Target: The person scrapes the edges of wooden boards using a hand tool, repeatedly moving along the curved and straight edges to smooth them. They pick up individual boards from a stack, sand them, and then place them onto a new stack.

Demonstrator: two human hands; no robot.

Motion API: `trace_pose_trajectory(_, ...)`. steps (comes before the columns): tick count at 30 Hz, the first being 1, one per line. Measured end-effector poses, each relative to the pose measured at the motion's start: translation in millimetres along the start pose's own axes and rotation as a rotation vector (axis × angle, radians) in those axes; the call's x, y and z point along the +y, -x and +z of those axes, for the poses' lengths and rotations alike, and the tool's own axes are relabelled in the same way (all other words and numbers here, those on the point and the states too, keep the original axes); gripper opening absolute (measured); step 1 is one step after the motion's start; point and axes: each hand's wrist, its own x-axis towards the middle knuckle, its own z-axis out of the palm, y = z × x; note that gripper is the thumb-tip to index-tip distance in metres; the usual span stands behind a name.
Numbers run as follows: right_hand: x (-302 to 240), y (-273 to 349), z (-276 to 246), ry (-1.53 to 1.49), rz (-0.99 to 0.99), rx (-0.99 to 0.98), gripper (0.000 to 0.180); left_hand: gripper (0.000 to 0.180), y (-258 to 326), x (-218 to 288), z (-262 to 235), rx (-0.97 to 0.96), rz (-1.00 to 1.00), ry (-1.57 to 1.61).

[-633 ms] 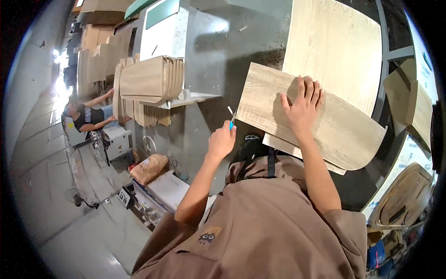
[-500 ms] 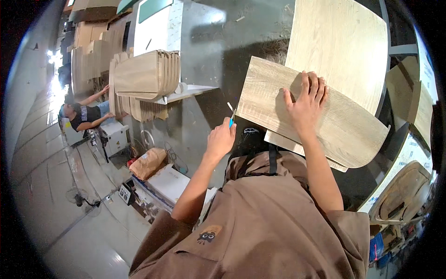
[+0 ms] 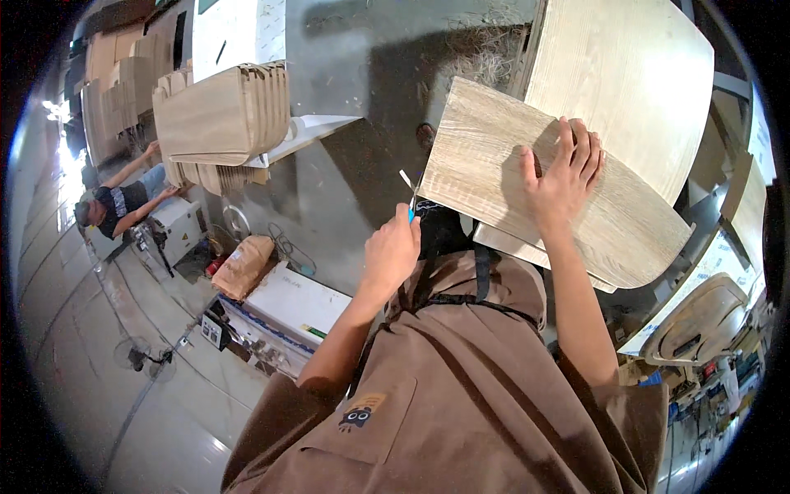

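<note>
- The left hand [image 3: 392, 251] has its grip closed around the handle of a blue-handled tool [image 3: 411, 216], its thin blade pointing away from the body.
- That blade stands at the left end of a wood-grain board [image 3: 485, 156]; whether it actually touches the edge is hard to tell at this size.
- A short pale strip [image 3: 405, 178] shows just beside the blade's tip.
- The right hand [image 3: 566, 177] lies palm down on the board, fingers spread, pinching nothing.
- The wood-grain board lies in front of the person at a slant, its far edge overlapping a larger pale panel [image 3: 621, 78]; its right end is rounded.
- Under its near edge a lower board [image 3: 512, 244] juts out.
- Beyond the board's left end, thin shavings [image 3: 485, 58] are scattered on the floor [image 3: 337, 74].
- Well apart to the left stands a stack of rounded panels [image 3: 202, 115], with a co-worker [image 3: 123, 206] beside it, arms stretched toward it.
- Nearer, a brown paper bag [image 3: 243, 267] sits next to a white box [image 3: 296, 303].
</note>
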Motion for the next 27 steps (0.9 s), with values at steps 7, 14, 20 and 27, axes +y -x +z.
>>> trace_pose_trajectory(7,2.1,1.0,5.5,0.053,-0.007,-0.008,0.080,0.026,-11.7,-18.2,12.8,-0.019,0.055,0.119)
trace_pose_trajectory(14,-0.4,1.7,5.0,0.090,-0.021,-0.027,0.078,0.022,-58.5,-77.0,71.8,0.007,0.023,0.260)
trace_pose_trajectory(20,0.1,3.9,10.5,0.052,-0.080,0.001,0.074,0.028,-66.0,-57.3,57.3,-0.105,-0.213,1.655)
trace_pose_trajectory(27,-1.4,2.3,14.3,0.053,-0.109,0.028,0.072,0.014,-83.5,-61.3,89.0,-0.581,-0.351,2.081)
